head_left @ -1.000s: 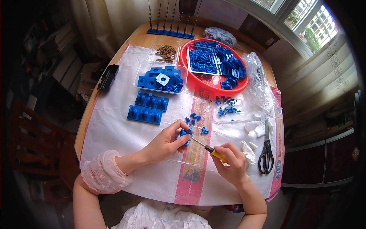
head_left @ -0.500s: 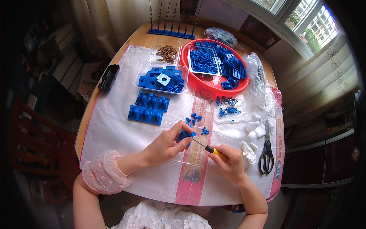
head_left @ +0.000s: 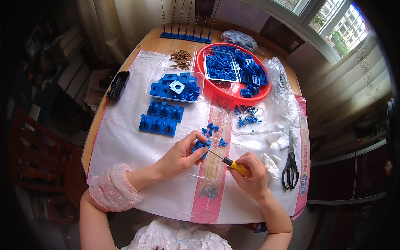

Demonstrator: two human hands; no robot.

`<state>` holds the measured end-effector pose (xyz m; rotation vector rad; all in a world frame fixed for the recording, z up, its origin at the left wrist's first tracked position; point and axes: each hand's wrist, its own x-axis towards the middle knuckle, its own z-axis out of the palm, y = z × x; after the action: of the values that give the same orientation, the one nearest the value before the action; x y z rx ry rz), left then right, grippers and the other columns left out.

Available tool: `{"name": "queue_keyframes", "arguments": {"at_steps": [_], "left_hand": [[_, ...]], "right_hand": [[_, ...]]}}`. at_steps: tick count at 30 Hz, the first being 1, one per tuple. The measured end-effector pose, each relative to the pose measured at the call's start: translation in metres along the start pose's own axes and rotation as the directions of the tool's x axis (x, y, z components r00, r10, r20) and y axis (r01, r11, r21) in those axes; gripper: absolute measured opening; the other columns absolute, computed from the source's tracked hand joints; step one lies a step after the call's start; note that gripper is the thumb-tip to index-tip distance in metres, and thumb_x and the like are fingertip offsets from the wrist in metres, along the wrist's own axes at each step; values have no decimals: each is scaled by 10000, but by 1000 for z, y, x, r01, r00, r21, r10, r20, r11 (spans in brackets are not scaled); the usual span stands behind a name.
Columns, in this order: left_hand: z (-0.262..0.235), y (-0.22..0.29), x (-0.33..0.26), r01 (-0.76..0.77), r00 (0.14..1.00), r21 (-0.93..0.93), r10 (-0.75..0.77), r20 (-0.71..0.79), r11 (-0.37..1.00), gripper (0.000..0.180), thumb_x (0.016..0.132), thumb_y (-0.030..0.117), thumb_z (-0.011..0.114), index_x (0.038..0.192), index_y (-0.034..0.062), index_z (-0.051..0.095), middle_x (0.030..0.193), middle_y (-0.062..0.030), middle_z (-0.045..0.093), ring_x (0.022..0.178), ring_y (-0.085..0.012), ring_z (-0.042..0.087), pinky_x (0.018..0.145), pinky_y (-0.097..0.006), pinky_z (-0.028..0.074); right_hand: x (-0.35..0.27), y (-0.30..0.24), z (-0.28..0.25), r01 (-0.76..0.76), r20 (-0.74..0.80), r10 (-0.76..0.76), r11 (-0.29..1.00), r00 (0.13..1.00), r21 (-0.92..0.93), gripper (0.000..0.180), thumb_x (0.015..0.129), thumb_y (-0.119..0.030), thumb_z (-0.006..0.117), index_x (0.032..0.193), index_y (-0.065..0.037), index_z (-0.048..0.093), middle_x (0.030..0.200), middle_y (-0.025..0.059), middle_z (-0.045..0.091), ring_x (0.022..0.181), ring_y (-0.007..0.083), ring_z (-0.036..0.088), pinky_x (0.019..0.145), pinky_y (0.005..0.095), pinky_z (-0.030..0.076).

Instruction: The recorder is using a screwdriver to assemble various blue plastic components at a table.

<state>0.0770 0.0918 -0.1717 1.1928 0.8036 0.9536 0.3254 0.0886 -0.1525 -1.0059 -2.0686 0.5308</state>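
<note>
My left hand [head_left: 182,155] pinches a small blue plastic part [head_left: 201,146] just above the white woven sheet [head_left: 125,137]. My right hand [head_left: 250,177] grips a screwdriver [head_left: 231,163] by its yellow handle, and the metal tip touches the blue part. A few loose small blue pieces [head_left: 214,133] lie just beyond the part. Two rows of assembled blue blocks [head_left: 162,118] sit further left on the sheet.
A red round tray [head_left: 233,71] full of blue parts stands at the back. Clear trays hold blue blocks [head_left: 177,87] and brown screws [head_left: 181,59]. Black scissors [head_left: 290,164] and white bits [head_left: 277,139] lie right. A black case [head_left: 118,84] sits at the left table edge.
Both hands stay in nearly the same place. The screwdriver has turned or shifted only slightly against the blue part.
</note>
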Motion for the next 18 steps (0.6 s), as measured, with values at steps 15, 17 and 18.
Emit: {"name": "queue_keyframes", "arguments": {"at_steps": [15, 17, 18], "left_hand": [[-1, 0, 1, -5, 1000, -48, 5, 5, 999, 132, 1016, 114, 542, 1098, 63, 452, 825, -19, 547, 712, -60, 517, 629, -209, 446], [-2, -2, 0, -1, 1000, -56, 0, -24, 998, 119, 1019, 131, 546, 1105, 78, 483, 880, -7, 568, 733, -55, 534, 634, -206, 460], [-3, -3, 0, 0, 999, -60, -3, -40, 998, 115, 1020, 140, 547, 1109, 86, 499, 908, -1, 579, 743, -52, 543, 637, -205, 467]], "right_hand": [[0, 2, -4, -124, 141, 121, 992, 983, 13, 190, 841, -94, 762, 950, 4, 641, 765, 116, 640, 589, 214, 625, 531, 306, 477], [1, -5, -4, -177, 122, 172, 984, 977, 27, 210, 825, -78, 772, 966, 0, 637, 771, 114, 642, 604, 203, 629, 533, 303, 478], [2, -7, -4, -203, 114, 198, 979, 974, 35, 222, 817, -71, 777, 974, -3, 635, 775, 112, 643, 611, 197, 631, 534, 301, 479]]}}
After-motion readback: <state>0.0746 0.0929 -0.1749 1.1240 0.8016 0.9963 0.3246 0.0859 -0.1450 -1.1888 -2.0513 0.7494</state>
